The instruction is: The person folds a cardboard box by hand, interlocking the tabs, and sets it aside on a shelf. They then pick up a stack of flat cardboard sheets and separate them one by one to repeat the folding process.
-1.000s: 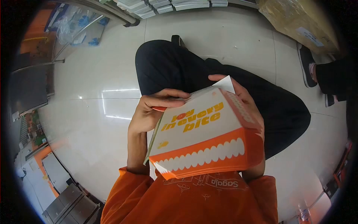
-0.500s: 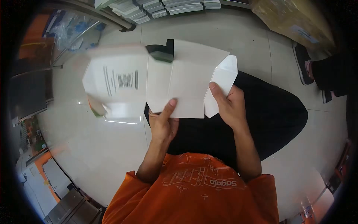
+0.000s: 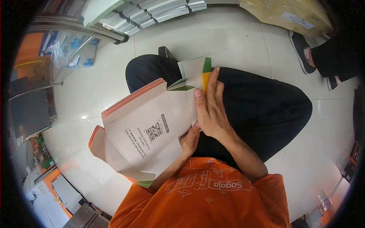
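Observation:
A partly folded cardboard box (image 3: 133,131) is held over my lap, its pale inner side facing up with a printed QR code (image 3: 154,131) and text. Green, yellow and orange show along its outer edges. My left hand (image 3: 189,142) grips the box's near edge, thumb on top, with its other fingers hidden underneath. On the right, my right hand (image 3: 213,108) has the raised end panel between its thumb and long, straightened fingers. That panel stands bent up from the rest, and narrow flaps gape at the box's far side.
Stacks of flat sheets (image 3: 163,13) sit on a rack at the far side. A wrapped brown package (image 3: 289,17) lies at the upper right, beside another person's shoe (image 3: 302,53). Clear plastic bags (image 3: 74,49) are at the upper left. Pale tiles (image 3: 243,41) cover the floor.
The box has turned and come down closer to my body. Its right end panel is now bent up, and my right hand has moved left, close to my left hand.

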The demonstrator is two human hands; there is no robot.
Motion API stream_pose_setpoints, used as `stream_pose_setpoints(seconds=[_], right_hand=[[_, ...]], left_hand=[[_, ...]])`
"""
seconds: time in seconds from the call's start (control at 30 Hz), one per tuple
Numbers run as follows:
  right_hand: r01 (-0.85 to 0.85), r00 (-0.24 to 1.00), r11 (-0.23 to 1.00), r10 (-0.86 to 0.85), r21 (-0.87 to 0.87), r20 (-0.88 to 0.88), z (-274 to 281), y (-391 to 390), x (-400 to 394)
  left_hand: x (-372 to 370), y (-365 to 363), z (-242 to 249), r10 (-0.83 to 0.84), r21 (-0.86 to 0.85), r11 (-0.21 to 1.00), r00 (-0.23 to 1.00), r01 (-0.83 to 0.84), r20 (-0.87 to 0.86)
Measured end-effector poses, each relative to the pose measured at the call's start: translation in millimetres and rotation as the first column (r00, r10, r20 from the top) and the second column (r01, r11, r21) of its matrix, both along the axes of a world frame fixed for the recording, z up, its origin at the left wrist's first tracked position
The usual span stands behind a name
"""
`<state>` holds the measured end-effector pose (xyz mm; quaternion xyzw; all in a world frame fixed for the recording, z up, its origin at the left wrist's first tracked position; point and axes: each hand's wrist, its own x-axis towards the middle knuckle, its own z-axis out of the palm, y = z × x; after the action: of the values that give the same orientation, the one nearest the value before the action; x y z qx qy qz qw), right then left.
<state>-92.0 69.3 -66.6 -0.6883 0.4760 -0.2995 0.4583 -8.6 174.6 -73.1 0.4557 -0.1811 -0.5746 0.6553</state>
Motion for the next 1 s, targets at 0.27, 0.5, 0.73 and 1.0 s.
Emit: stream_pose_setpoints(seconds=[0.27,0.5,0.73,1.0], right_hand=[[-0.077,0.852,0.906,-0.158,0.417,0.499,6,-29,-25],[-0.348,0.860,0.881,0.165,0.319,0.483,1,-38,-43],[-0.444,0.851,0.845,0.292,0.299,0.437,13,-29,-36],[-0.282,0.943,0.942,0.236,0.184,0.236,4,-23,-27]], left_hand=[[59,-6,23,0.113,0.215,0.973,0.982,-0.079,-0.152],[108,18,112,-0.962,0.362,0.146,0.046,0.921,0.270],[100,-100,121,-0.231,0.266,0.889,-0.135,0.373,0.963],[62,-92,69,0.091,0.048,0.957,-0.453,0.287,0.887]])
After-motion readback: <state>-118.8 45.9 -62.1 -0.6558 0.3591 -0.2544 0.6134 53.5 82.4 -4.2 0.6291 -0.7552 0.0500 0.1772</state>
